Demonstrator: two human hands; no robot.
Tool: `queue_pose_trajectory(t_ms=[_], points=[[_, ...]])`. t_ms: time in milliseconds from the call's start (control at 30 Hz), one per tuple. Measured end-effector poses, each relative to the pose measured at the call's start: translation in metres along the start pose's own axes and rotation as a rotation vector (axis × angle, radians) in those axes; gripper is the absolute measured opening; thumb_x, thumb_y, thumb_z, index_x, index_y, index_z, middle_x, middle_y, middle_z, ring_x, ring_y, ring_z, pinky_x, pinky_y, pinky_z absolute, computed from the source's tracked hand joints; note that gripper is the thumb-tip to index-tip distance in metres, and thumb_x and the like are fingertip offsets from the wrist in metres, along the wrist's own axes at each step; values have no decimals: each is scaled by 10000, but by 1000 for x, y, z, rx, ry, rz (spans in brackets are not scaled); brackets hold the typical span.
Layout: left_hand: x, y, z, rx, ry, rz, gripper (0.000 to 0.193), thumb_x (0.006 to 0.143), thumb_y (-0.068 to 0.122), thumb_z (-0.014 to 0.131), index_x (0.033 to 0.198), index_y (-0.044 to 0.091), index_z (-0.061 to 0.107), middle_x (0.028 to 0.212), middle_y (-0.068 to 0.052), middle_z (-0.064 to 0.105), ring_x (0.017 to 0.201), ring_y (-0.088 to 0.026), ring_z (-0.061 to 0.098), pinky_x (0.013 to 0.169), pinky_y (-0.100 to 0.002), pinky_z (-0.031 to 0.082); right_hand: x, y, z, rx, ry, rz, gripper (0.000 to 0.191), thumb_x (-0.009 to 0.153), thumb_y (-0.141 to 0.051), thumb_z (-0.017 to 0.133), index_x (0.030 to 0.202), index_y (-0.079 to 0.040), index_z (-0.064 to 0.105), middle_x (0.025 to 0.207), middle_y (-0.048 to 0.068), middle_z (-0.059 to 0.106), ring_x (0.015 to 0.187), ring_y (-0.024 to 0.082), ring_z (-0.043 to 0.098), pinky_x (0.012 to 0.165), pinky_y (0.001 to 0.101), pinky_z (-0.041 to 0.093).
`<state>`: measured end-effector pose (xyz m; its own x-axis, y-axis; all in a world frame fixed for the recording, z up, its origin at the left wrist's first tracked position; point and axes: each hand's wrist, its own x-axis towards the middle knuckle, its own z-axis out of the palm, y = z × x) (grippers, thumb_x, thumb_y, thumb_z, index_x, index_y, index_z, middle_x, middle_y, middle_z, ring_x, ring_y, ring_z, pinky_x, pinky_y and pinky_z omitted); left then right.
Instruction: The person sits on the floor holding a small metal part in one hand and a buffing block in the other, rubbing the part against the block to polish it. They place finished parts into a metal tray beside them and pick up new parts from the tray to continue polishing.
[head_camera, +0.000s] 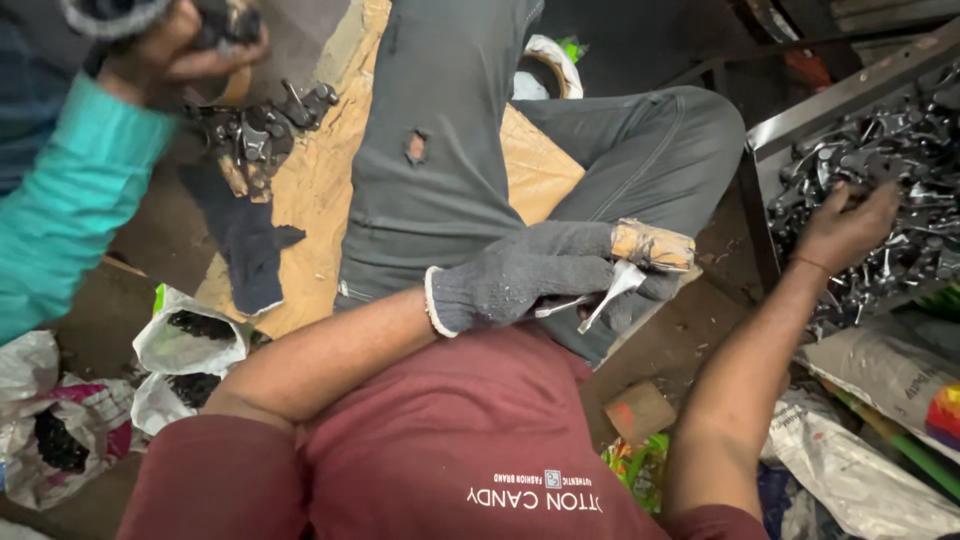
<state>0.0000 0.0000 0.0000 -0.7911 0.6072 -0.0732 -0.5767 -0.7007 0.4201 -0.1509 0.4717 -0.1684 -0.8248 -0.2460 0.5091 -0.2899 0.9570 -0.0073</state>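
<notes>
Left hand (530, 280) in a grey knitted glove with a white cuff, thumb wrapped in tan tape; fingers closed around a small shiny metal piece (612, 290), flat, with a widened end, held over the lap just left of the metal tray (800, 115). Right hand (850, 225) bare, a thin red thread at the wrist, fingers spread loosely and resting on the heap of metal parts (890, 160) inside the tray; no piece visibly pinched. Heap made of many small, glossy, dark silvery bits, jumbled together; tray of dull grey sheet with a raised rim, at the far right.

Left of the tray, grey trousers (440, 150) of rough cloth with a small torn hole on the thigh; beneath them, a sheet of brown cardboard (320, 170) on the floor. Further left on the cardboard, a second little pile of dark metal pieces (260, 125) and a dark rag (245, 240). Another person's hand (185, 45) at the top left, teal sleeve (70, 190) below it, holding something dark; hard to tell what.

Far left of the tray, low down, crumpled white plastic bags (185, 345) open on black granular stuff. Below the tray, a grey-white woven sack (880, 365) with a patch of bright colours at its edge; a green stick beside it.
</notes>
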Motion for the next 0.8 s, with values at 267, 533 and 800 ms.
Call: queue_pose_trajectory(t_ms=[267,533,800], points=[[16,9,-3,-149,22,-103,499,1091,137,566,1540,-64,483,1340,-159,663,1096,-201,669,907,-281,522,12,8,2,150,-168,233,236,935,-9,861,1060,2,661,1056,164,672,965,354,634,866,472,500],[28,9,13,427,363,-264,557,888,136,686,1433,83,582,957,31,669,761,-48,550,603,-218,435,-2,-34,-53,1189,313,778,165,1046,58,708,1150,-20,607,1053,91,637,902,174,623,815,304,565],[36,-11,10,680,428,-128,507,897,172,755,1382,78,639,900,62,625,767,-14,533,688,-203,479,1,-205,-135,1892,199,790,190,1038,-39,705,1151,-84,558,1064,76,594,876,123,561,699,185,485]])
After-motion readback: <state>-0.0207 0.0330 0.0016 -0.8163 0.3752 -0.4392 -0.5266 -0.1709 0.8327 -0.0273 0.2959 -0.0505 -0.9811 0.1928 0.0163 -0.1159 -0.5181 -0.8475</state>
